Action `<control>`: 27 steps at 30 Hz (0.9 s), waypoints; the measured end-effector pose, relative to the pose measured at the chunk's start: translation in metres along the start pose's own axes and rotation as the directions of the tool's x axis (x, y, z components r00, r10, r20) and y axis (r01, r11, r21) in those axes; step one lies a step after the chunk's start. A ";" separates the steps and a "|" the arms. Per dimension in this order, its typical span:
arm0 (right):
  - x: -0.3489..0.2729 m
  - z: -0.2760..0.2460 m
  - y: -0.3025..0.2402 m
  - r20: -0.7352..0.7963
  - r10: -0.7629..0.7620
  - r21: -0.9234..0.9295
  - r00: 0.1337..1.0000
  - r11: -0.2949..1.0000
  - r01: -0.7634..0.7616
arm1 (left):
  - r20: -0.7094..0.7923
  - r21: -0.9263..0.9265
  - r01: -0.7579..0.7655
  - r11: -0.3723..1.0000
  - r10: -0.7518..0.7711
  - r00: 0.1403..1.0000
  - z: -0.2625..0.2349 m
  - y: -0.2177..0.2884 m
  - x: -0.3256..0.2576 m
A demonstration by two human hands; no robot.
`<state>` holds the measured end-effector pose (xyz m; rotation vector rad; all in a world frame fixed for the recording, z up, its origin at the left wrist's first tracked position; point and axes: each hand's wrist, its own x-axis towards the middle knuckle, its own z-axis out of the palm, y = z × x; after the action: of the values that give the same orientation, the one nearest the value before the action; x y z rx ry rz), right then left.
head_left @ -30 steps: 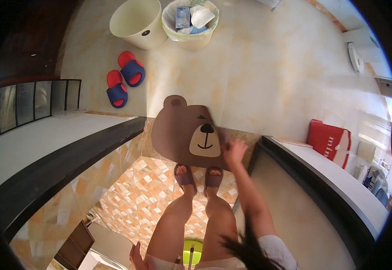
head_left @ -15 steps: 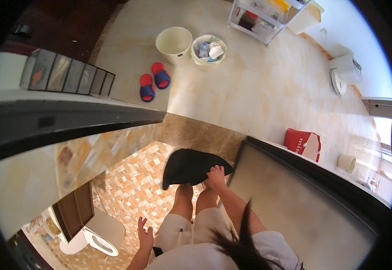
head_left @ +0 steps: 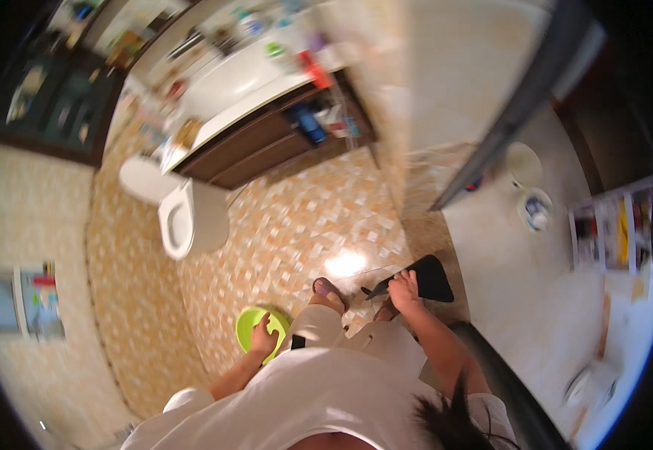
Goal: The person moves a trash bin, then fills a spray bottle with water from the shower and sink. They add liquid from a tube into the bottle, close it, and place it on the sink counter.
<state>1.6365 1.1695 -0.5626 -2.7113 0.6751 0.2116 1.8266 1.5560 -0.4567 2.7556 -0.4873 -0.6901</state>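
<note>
My right hand [head_left: 403, 287] grips the near edge of a dark floor mat [head_left: 425, 276], which hangs just above the tiled floor by the doorway. My left hand [head_left: 262, 339] hovers open, fingers spread, over a bright green basin [head_left: 250, 324] on the floor; it holds nothing. My sandalled foot [head_left: 331, 289] stands on the orange mosaic tiles between the two hands.
A white toilet [head_left: 180, 219] stands to the left. A dark wooden vanity [head_left: 281, 131] with a cluttered white counter lies beyond. A dark door frame [head_left: 506, 127] runs up right, with a cream bucket [head_left: 523, 163] and a basket [head_left: 536, 211] past it.
The view has swung from the hallway into the bathroom. The mat has come along in my right hand, lifted and folded. The green basin now shows under my left hand.
</note>
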 end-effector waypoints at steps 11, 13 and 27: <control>0.099 -0.031 -0.159 0.245 -0.223 -0.343 0.943 0.890 0.300 | 0.164 -0.205 0.500 0.841 -0.474 0.865 -0.006 -0.147 -0.058; 0.123 -0.025 -0.193 0.202 -0.295 -0.351 0.934 0.868 0.350 | 0.189 -0.214 0.579 0.787 -0.549 0.815 -0.003 -0.176 -0.067; 0.253 -0.021 -0.506 0.427 -0.418 -0.113 0.802 0.855 0.506 | 0.352 -0.745 0.666 0.016 -0.840 0.413 0.049 -0.192 -0.145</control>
<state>2.1017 1.4740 -0.4536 -2.8121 -0.1504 0.7129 1.7316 1.7774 -0.5016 1.8173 1.2764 -0.5603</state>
